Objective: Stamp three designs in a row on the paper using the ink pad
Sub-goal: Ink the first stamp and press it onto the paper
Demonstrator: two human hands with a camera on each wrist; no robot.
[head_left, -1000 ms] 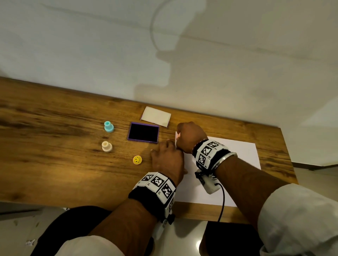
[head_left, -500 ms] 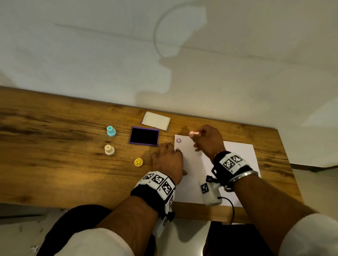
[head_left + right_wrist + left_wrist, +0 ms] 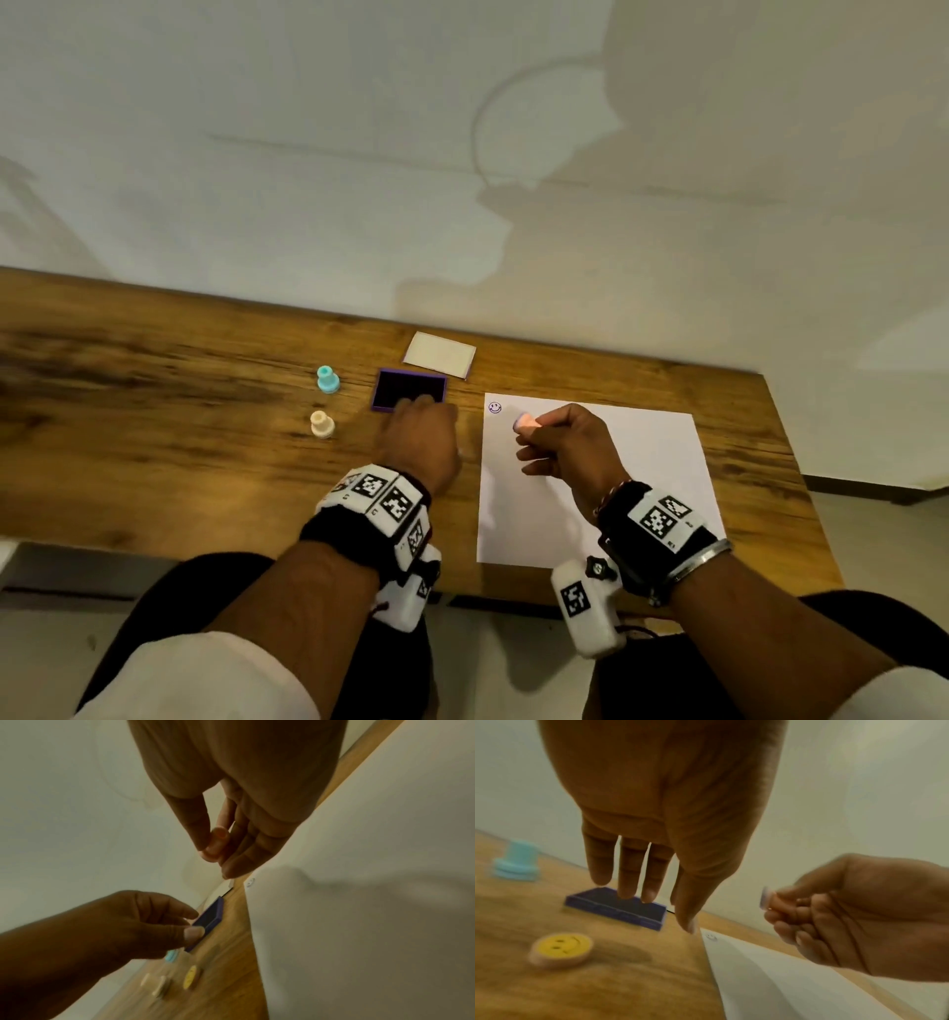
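Observation:
White paper (image 3: 642, 462) lies on the right of the wooden table (image 3: 154, 437), with one small smiley print (image 3: 494, 407) at its far-left corner. My right hand (image 3: 534, 426) pinches a small pink stamp (image 3: 524, 422) above the paper, just right of the print; its stamping face (image 3: 764, 898) points left. My left hand (image 3: 418, 411) hovers with straight fingers (image 3: 626, 882) over the near edge of the open purple ink pad (image 3: 405, 385) and holds nothing. A teal stamp (image 3: 327, 380) and a cream stamp (image 3: 322, 424) stand left of the pad.
The ink pad's white lid (image 3: 440, 354) lies behind the pad, near the wall. A round yellow smiley-face piece (image 3: 561, 945) lies on the table below my left hand, hidden in the head view. The table's near edge runs just in front of the paper.
My right hand lifted the pink stamp off the paper's corner and drew back to the right, leaving the smiley print. My left hand left the paper's edge and moved up-left over the ink pad.

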